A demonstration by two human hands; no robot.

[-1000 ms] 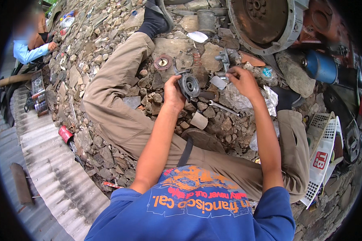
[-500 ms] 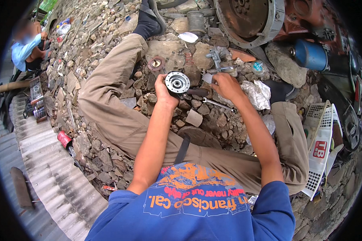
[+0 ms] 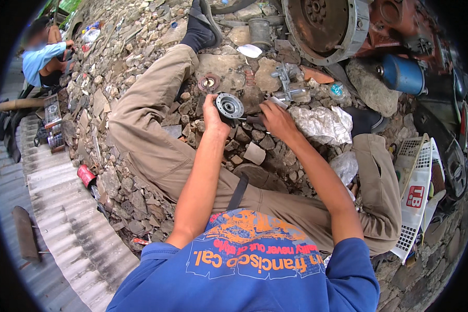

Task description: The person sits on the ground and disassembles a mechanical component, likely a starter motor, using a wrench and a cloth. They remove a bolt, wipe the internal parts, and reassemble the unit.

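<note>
My left hand (image 3: pixel 213 115) is closed round the edge of a round metal flange (image 3: pixel 229 106), its ring of holes and central bore facing up. Close by on the right, my right hand (image 3: pixel 278 118) has curled fingers around a small pale flat piece (image 3: pixel 278 102), which sticks out past the fingers. A dark handle (image 3: pixel 254 119) lies between the two hands; its far end is hidden by my right fingers. Beyond the hands, a reddish disc with a metal centre (image 3: pixel 209 82), a coil spring (image 3: pixel 249 78) and a grey cast metal part (image 3: pixel 284 78) rest on the stones.
Crumpled pale plastic (image 3: pixel 322 125) lies right of my right hand. Farther right are a large stone (image 3: pixel 372 86), a blue cylinder (image 3: pixel 402 73) and a white plastic basket (image 3: pixel 413 203). A big round housing (image 3: pixel 360 31) stands at the back. Another person (image 3: pixel 42 57) sits far left.
My right hand has moved left and nearer the flange, beside the dark handle. The flange has tilted slightly in my left hand. A wrench that lay below my right hand is out of sight.
</note>
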